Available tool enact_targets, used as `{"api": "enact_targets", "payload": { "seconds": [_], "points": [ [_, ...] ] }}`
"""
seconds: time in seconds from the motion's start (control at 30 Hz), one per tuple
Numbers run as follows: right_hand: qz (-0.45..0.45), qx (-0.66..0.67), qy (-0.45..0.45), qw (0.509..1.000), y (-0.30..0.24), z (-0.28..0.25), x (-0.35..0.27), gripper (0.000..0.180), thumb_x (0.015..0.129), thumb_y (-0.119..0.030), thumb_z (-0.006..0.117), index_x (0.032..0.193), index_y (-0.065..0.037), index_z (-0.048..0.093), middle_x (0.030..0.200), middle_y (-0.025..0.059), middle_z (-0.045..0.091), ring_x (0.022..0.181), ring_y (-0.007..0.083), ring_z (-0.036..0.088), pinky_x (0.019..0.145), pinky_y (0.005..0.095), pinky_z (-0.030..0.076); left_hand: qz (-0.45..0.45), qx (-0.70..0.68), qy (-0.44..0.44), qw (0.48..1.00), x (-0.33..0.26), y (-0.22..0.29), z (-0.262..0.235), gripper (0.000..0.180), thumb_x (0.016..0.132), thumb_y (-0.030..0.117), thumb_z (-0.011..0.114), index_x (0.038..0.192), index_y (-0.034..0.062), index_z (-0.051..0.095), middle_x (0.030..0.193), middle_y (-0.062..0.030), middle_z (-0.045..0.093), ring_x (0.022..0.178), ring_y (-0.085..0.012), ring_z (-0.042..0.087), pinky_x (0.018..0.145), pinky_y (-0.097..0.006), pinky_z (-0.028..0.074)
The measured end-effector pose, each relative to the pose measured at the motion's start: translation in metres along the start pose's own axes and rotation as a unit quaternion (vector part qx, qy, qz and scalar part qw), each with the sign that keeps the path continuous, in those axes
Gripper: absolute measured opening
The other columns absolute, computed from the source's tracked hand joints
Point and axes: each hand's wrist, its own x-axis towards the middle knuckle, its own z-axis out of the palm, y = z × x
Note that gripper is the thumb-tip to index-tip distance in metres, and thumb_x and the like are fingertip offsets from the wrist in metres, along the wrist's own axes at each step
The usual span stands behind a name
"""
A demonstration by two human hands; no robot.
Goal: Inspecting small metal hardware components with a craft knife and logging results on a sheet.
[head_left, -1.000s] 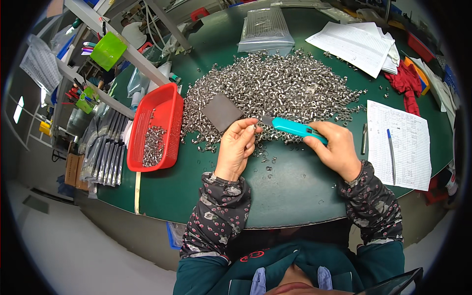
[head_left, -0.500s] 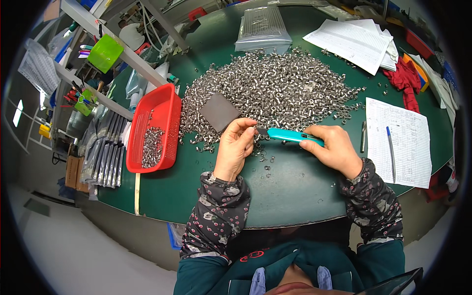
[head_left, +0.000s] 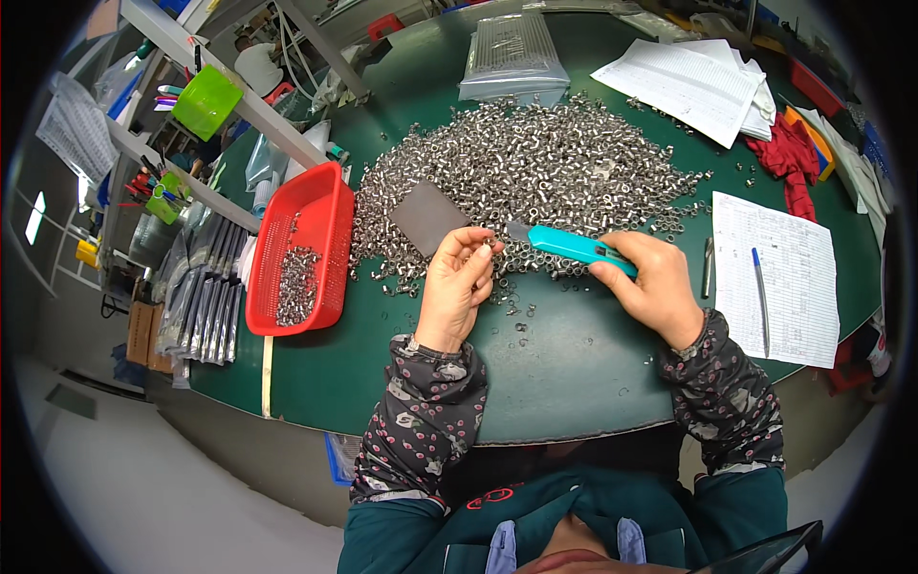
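L hand [head_left: 457, 292] is pinched, thumb vs. index, on what looks like a small metal part [head_left: 489, 242], mostly hidden by the fingertips; other fingers curl in below. R hand [head_left: 655, 287] is wrapped round a teal utility knife [head_left: 574, 246], thumb along the near side, blade out & pointing L; blade tip is near the L fingertips but apart from them, small gap btwn. Both hands are up over the near edge of a big pile of shiny metal parts [head_left: 545, 177], mostly short rings/tubes, spread across the mid of the green table [head_left: 564, 392]. Few loose bits lie on the table just below the knife. Dk gray block [head_left: 426, 218] sits tilted on the L side of the pile, just beyond the L hand. Red basket [head_left: 337, 239] w/ perforated sides is L of the pile, some more small parts lying inside. To the R: printed sheet [head_left: 798, 277] flat on the table w/ a blue-capped pen [head_left: 760, 301] on it, & a slim dk rod [head_left: 708, 268] just L of the sheet. Far side: clear plastic bag [head_left: 516, 62] behind the pile, more papers [head_left: 674, 86] to its R, then red cloth [head_left: 794, 167]. Upper L: green pen holder [head_left: 207, 102] on the rack post. Both forearms are in dk floral sleeves [head_left: 435, 402].
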Motion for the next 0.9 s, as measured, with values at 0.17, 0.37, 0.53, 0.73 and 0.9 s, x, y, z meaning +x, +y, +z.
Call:
{"api": "enact_targets", "payload": {
  "seconds": [0.17, 0.37, 0.53, 0.73, 0.9],
  "points": [
    [0.028, 0.01, -0.051, 0.998, 0.0006, -0.0018, 0.0007, 0.025, 0.073, -0.027, 0.061, 0.084, -0.004, 0.06, 0.07, 0.0123, 0.058, 0.061, 0.0286, 0.057, 0.053, 0.0349, 0.043, -0.009, 0.03, 0.017, 0.999, -0.001, 0.0023, 0.0033, 0.016, 0.083, 0.001, 0.049, 0.1, 0.0022, 0.049, 0.086, -0.0057, 0.055, 0.05, -0.0019, 0.034, 0.037, -0.013, 0.026],
    [0.046, 0.004, -0.092, 0.995, -0.0015, -0.0043, 0.0013, 0.026, 0.073, -0.026, 0.062, 0.084, -0.003, 0.06, 0.069, 0.0135, 0.057, 0.06, 0.0294, 0.056, 0.052, 0.0348, 0.042, 0.002, 0.037, 0.01, 0.999, -0.0006, 0.0001, 0.0013, 0.015, 0.083, 0.001, 0.05, 0.098, 0.0029, 0.049, 0.085, -0.0049, 0.054, 0.05, -0.0016, 0.034, 0.037, -0.013, 0.026],
    [0.046, 0.002, -0.098, 0.994, -0.0023, -0.0044, 0.0012, 0.026, 0.073, -0.026, 0.062, 0.083, -0.003, 0.06, 0.069, 0.0136, 0.057, 0.06, 0.0296, 0.056, 0.052, 0.0351, 0.042, -0.008, 0.002, -0.004, 1.0, -0.0006, -0.0006, -0.0007, 0.014, 0.083, 0.002, 0.049, 0.097, 0.0041, 0.049, 0.081, -0.0043, 0.053, 0.05, -0.0027, 0.034, 0.037, -0.014, 0.026],
    [0.045, 0.008, -0.085, 0.995, -0.0024, -0.0031, 0.0008, 0.026, 0.074, -0.031, 0.059, 0.078, -0.005, 0.06, 0.065, 0.0118, 0.057, 0.059, 0.0303, 0.055, 0.052, 0.0383, 0.041, -0.018, -0.028, -0.002, 0.999, -0.0005, 0.0017, 0.0019, 0.014, 0.084, 0.001, 0.044, 0.096, 0.0027, 0.049, 0.078, -0.0061, 0.053, 0.049, -0.0026, 0.035, 0.036, -0.014, 0.026],
    [0.044, 0.005, -0.094, 0.995, -0.0027, -0.004, 0.0012, 0.025, 0.073, -0.026, 0.062, 0.082, -0.003, 0.06, 0.068, 0.014, 0.057, 0.059, 0.0297, 0.056, 0.051, 0.0352, 0.041, -0.024, -0.048, -0.011, 0.999, -0.0004, 0.0013, -0.0004, 0.017, 0.084, 0.001, 0.041, 0.099, 0.0018, 0.049, 0.079, -0.0066, 0.053, 0.05, -0.0031, 0.036, 0.036, -0.014, 0.026]
  ]
}}
